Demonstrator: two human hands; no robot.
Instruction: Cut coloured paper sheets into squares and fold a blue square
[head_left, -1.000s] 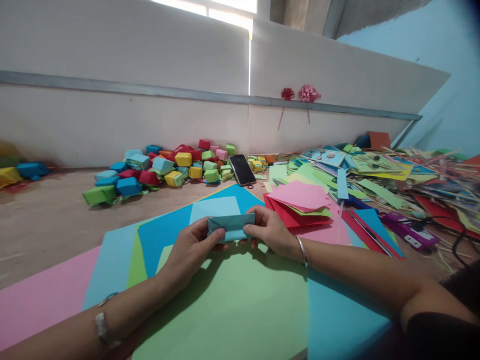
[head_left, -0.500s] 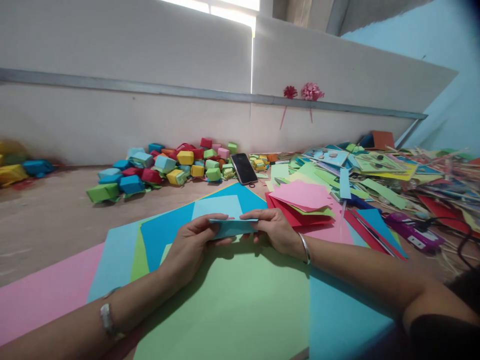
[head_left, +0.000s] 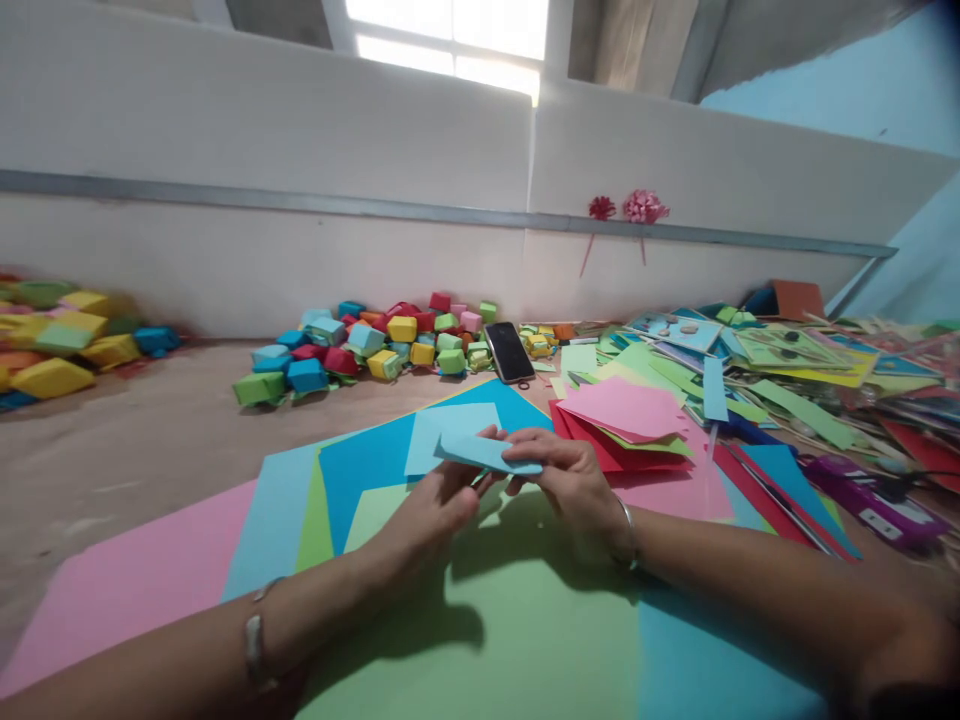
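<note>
A small folded strip of light blue paper is in the air over the green sheet. My right hand pinches its right end between thumb and fingers. Beneath and behind the strip's left part is my left hand, its thumb off the paper and its fingers partly hidden by it. Below my hands lies a large light green sheet on top of blue, pink and green sheets. A light blue sheet lies flat just beyond the strip.
Small colored folded paper blocks are heaped along the wall, with another heap at far left. A phone lies beyond the sheets. To the right are pink paper pieces, a purple power strip and piled paper scraps.
The folded strip has tilted, its left end now raised and turned. My left thumb has come off it, while my right hand keeps its pinch. The view has shifted left and up.
</note>
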